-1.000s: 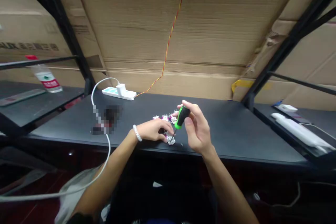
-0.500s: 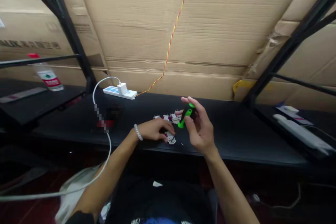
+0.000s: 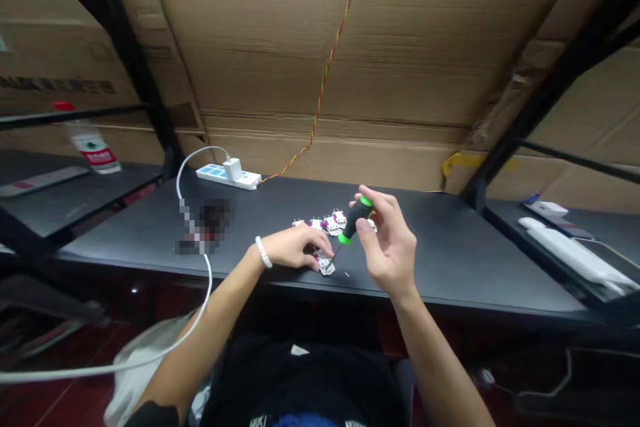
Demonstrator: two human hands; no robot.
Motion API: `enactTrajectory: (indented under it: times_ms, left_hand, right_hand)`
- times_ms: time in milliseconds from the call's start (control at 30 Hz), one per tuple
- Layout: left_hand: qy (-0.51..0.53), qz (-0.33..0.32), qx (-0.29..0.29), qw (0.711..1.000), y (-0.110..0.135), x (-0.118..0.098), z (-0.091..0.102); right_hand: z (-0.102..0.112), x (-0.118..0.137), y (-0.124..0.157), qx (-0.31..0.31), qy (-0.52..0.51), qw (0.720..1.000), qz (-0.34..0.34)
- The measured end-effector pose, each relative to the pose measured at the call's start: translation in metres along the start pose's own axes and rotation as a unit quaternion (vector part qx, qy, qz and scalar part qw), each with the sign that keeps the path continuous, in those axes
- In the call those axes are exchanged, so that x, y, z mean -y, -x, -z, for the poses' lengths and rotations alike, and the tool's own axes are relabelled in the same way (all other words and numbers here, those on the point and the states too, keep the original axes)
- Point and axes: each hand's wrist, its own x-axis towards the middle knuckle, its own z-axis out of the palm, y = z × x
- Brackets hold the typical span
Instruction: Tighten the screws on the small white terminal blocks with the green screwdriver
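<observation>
A screwdriver [image 3: 356,219] with a black and green handle is gripped in my right hand [image 3: 387,240]. Its thin shaft slants down to the left, and the tip meets a small white and purple part [image 3: 326,264] near the table's front edge. My left hand [image 3: 299,247], with a beaded bracelet on the wrist, pins that part to the tabletop with its fingertips. Behind the hands stand several similar white and purple parts [image 3: 331,225], some with thin pins pointing up. What exactly these parts are, I cannot make out.
A white power strip [image 3: 245,179] with a plugged-in charger [image 3: 232,169] lies at the back left; its white cable [image 3: 209,280] crosses my left forearm. A water bottle [image 3: 97,150] stands far left. Black frame posts [image 3: 133,67] rise at both sides. A tiny white sliver [image 3: 347,274] lies nearby.
The screwdriver handle has turned in my right fingers, and its shaft now shows clearly. My left hand stays where it was on the part. The whole picture's brightness has shifted.
</observation>
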Motion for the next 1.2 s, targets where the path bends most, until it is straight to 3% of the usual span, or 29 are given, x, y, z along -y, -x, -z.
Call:
enactTrajectory:
  times_ms: [133, 367, 633, 900, 1200]
  left_hand:
    - [-0.003, 0.001, 0.000, 1.000, -0.0005, 0.0001, 0.0001]
    - [-0.012, 0.003, -0.003, 1.000, -0.0010, -0.0006, -0.0002]
    - [0.004, 0.006, 0.001, 1.000, -0.0010, 0.0000, -0.0005]
    - [0.002, 0.010, -0.009, 1.000, -0.0004, -0.0007, -0.0013]
    - [0.004, 0.010, -0.001, 1.000, -0.0012, -0.0014, -0.0002]
  right_hand:
    - [0.0003, 0.0015, 0.0007, 0.011, -0.025, 1.000, 0.001]
    - [-0.0014, 0.0062, -0.0003, -0.044, 0.031, 0.998, 0.015]
    - [0.0054, 0.0067, 0.0018, 0.018, -0.020, 1.000, -0.002]
    - [0.0014, 0.0081, 0.0000, -0.037, 0.089, 0.995, 0.031]
    - [0.0028, 0.0046, 0.0020, 0.050, 0.005, 0.999, 0.019]
